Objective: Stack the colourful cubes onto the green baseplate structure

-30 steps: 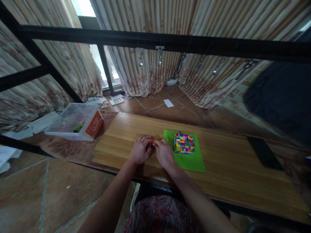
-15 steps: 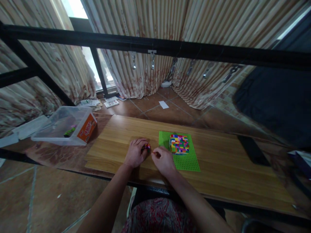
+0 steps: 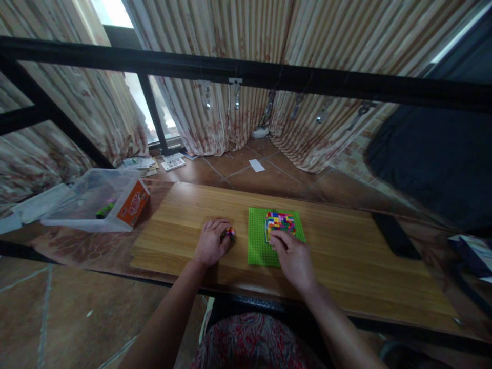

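My left hand (image 3: 211, 243) rests on the wooden table with its fingers curled round a small cluster of multicoloured toy bricks (image 3: 229, 232). To the right lies a green studded baseplate (image 3: 257, 251), bearing a block built of many coloured bricks (image 3: 282, 221). My right hand (image 3: 294, 257) is over the front of the baseplate, thumb and forefinger pinched at the block's near left corner. A small orange brick showed at these fingertips a moment ago; now the fingers hide it. The block's near side is partly covered by this hand.
A clear plastic bin (image 3: 88, 205) with an orange label and a few green pieces stands left of the wooden tabletop (image 3: 184, 205). A dark phone-like slab (image 3: 395, 236) lies at the right. A black metal bar (image 3: 246, 74) with hanging clips crosses ahead.
My right hand has moved right, from beside my left hand to the brick block on the baseplate. My left hand stays around its bricks. The view has shifted slightly.
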The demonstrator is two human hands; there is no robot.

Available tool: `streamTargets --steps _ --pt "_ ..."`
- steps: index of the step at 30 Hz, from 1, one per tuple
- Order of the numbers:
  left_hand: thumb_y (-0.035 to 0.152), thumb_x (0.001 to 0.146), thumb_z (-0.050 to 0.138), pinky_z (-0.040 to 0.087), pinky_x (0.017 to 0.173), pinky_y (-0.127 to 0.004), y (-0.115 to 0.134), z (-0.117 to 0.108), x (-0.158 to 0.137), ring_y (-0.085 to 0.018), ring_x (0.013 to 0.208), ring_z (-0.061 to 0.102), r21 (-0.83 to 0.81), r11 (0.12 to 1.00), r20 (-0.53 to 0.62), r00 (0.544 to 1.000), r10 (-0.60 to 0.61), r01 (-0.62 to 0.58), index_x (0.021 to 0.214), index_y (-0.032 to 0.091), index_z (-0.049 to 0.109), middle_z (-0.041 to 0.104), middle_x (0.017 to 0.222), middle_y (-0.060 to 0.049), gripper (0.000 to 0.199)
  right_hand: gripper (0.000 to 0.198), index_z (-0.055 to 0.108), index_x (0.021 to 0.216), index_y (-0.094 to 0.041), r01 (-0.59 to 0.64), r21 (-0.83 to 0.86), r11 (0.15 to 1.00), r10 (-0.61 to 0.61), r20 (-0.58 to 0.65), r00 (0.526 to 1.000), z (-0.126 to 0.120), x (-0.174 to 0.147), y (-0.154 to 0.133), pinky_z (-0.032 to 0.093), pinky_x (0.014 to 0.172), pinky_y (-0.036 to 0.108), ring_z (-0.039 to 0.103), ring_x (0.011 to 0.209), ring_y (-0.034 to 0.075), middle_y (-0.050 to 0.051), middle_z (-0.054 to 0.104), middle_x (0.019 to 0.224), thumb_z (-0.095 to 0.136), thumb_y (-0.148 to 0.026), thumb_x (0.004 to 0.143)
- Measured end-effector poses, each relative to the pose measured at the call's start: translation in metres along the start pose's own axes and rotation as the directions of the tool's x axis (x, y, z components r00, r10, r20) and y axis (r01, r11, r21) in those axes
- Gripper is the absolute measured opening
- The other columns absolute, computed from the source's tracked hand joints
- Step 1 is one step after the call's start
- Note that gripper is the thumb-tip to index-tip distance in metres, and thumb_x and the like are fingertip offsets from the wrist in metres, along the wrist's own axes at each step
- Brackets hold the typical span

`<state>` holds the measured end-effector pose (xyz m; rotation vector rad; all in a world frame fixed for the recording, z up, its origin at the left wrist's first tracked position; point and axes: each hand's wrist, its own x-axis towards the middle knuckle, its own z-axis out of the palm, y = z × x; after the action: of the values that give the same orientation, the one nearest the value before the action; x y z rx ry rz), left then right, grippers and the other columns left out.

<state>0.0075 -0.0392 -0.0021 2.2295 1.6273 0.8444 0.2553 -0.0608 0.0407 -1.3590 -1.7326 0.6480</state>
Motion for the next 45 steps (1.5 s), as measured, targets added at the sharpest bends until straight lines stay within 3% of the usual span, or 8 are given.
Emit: streamTargets --steps 7,14,24,37,45 --pt "0.02 0.082 0.053 0.04 0.102 -0.044 0.0 0.0 0.0 -0.024 0.115 0.054 -0.002 1.0 0.003 1.0 -0.002 0.002 0.106 0.022 0.064 0.065 0.121 -0.006 0.026 0.022 0.073 0.09 -0.026 0.16 -0.215 0.963 -0.179 -0.07 0.981 -0.002 0.026 0.014 0.047 0.09 0.04 0.059 0.101 0.023 0.005 0.069 0.105 0.053 -0.034 0.093" --pt "0.019 0.082 0.054 0.041 0.101 -0.043 -0.001 0.001 0.0 -0.024 0.115 0.055 -0.002 1.0 -0.007 1.0 0.007 -0.007 0.106 0.022 0.064 0.065 0.12 -0.006 0.026 0.018 0.077 0.087 -0.028 0.153 -0.336 0.929 -0.212 -0.145 0.966 0.009 0.027 0.028 0.044 0.093 0.044 0.052 0.107 0.025 0.006 0.062 0.116 0.059 -0.032 0.089" --pt "0.019 0.082 0.054 0.041 0.101 -0.044 0.0 0.0 0.0 -0.024 0.114 0.056 0.01 1.0 -0.004 1.0 0.005 -0.005 0.106 0.021 0.064 0.065 0.121 -0.006 0.026 0.014 0.075 0.076 -0.024 0.047 -0.255 0.966 -0.116 -0.263 0.958 0.017 0.031 0.024 0.044 0.09 0.043 0.055 0.1 0.024 0.007 0.065 0.108 0.062 -0.026 0.082" --pt "0.019 0.081 0.053 0.04 0.103 -0.044 -0.003 0.002 0.0 -0.024 0.116 0.055 0.01 1.0 0.002 1.0 0.014 -0.014 0.107 0.021 0.063 0.065 0.121 -0.007 0.028 0.018 0.073 0.072 -0.023 -0.005 -0.254 0.967 -0.063 -0.259 0.964 0.021 0.031 0.023 0.042 0.092 0.044 0.055 0.099 0.024 0.007 0.067 0.102 0.06 -0.024 0.084" --pt "0.02 0.082 0.052 0.041 0.102 -0.045 -0.002 0.001 0.001 -0.023 0.114 0.056 0.001 1.0 -0.023 1.0 0.019 -0.019 0.106 0.022 0.064 0.065 0.12 -0.007 0.027 0.019 0.074 0.081 -0.025 0.062 -0.177 0.982 -0.107 -0.256 0.961 0.013 0.028 0.02 0.044 0.091 0.042 0.057 0.1 0.022 0.006 0.068 0.102 0.058 -0.028 0.088"
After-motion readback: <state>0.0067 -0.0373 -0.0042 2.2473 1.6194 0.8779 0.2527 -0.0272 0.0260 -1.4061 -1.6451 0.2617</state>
